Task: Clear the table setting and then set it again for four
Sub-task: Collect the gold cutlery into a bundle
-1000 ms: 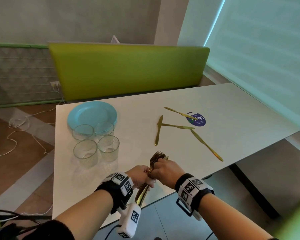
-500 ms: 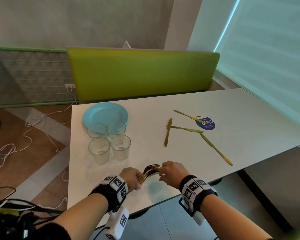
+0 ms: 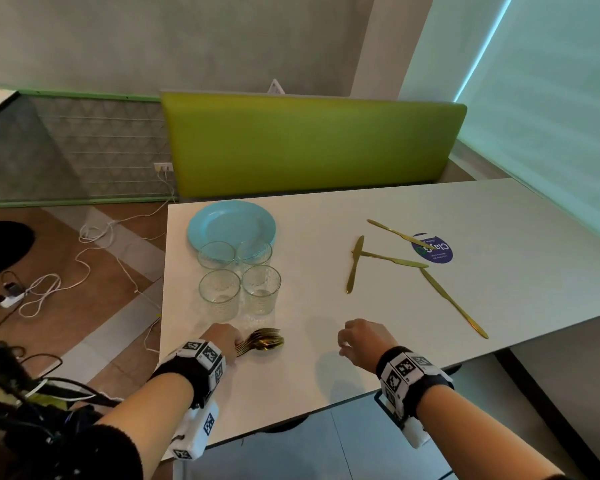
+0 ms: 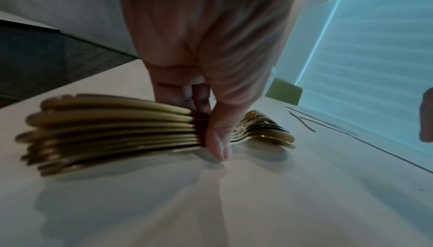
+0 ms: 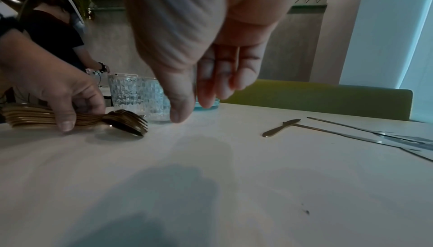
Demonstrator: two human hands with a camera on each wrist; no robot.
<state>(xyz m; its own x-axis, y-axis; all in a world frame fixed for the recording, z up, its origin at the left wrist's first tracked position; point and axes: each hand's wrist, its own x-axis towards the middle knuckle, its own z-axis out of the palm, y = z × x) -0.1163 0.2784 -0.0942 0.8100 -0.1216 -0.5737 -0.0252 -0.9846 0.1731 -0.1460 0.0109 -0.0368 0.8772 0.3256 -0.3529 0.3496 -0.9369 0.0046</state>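
Observation:
My left hand grips a bundle of gold forks and spoons that lies on the white table just in front of the glasses. In the left wrist view the thumb and fingers wrap around the middle of the bundle of gold forks and spoons. My right hand hovers to the right of the bundle, fingers loosely bent, holding nothing; the right wrist view shows the right hand above bare table. Several gold knives lie scattered at the right.
A stack of light blue plates sits at the table's far left, with several clear glasses in front of it. A round purple sticker lies under one knife. A green bench back stands behind the table. Cables cross the floor at left.
Both hands held the cutlery bundle upright near the table's front edge; now the left hand has laid it down on the table by the glasses, and the right hand has let go and moved right.

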